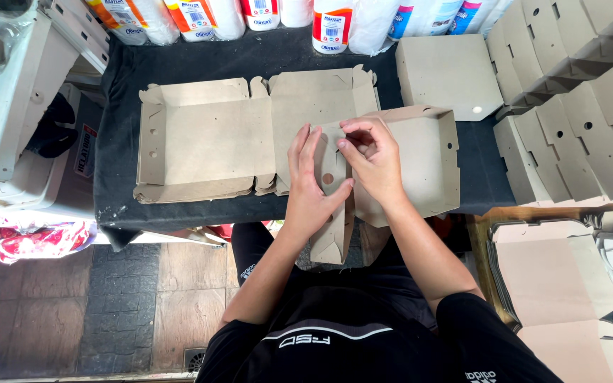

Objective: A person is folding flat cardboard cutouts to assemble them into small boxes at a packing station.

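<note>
our left hand [311,190] presses flat on a cardboard box flap [335,213] while our right hand [372,162] pinches its upper edge, at the black-covered table's [118,142] front; the half-folded box [420,159] holds nothing, nor does the opened carton [207,142] alongside.

Both hands close together, left hand [311,186] flat with fingers extended, right hand [370,157] fingers curled, pinching

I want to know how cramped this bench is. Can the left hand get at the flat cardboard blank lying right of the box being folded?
Probably not directly: the left hand is pressed on the half-folded box, and the right hand and raised box wall lie between it and the flat blank.
</note>
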